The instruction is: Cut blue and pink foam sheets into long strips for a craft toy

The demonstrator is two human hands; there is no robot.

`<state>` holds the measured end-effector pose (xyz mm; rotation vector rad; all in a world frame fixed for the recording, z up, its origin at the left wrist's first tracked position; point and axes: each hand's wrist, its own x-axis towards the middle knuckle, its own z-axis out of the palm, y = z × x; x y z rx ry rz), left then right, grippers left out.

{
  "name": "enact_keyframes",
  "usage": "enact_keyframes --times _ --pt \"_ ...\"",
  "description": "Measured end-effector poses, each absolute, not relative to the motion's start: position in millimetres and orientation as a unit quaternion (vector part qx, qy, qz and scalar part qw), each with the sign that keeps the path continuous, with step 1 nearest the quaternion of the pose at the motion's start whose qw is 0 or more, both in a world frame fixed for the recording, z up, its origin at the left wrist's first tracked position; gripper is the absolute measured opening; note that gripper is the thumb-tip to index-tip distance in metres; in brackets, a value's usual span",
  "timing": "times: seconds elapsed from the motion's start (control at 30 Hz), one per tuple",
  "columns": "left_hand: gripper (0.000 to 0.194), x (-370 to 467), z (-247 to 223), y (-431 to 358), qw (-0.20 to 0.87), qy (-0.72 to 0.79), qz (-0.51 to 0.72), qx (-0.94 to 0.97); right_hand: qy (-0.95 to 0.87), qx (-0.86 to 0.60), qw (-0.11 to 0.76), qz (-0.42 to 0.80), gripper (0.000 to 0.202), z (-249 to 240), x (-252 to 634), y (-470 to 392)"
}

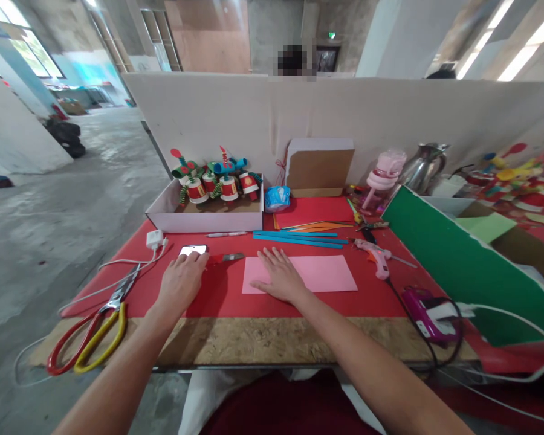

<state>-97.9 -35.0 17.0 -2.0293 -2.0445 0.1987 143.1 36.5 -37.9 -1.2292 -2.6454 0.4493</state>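
My left hand [182, 278] is at a smartphone [193, 249] with a lit screen; its fingers are bent and close together over the phone's near part, and the fingertips are partly hidden. Flat on a sheet of pink paper [329, 272] lies my right hand [281, 275], fingers spread and thumb out to the left. Between the hands is a flat red tool with a grey metal end [233, 257]. Several blue paper strips [299, 238] and a white pen [226, 234] lie just beyond.
Large scissors [113, 305] and a white charger [155, 239] with its cable lie at left. A white box [204, 220] holds paper-cup figures [229, 188]. At right are a pink glue gun [377, 257], a purple device [428, 314] with cables, a green-sided box [448, 266] and a pink bottle [383, 178].
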Motion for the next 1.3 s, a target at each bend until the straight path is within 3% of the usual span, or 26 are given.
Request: enact_keyframes --times 1.3 --pt "0.038 -97.3 17.2 -35.6 0.134 -0.687 0.041 -0.713 -0.893 -0.416 0.077 0.157 0.088 -32.3 142.2 34.4"
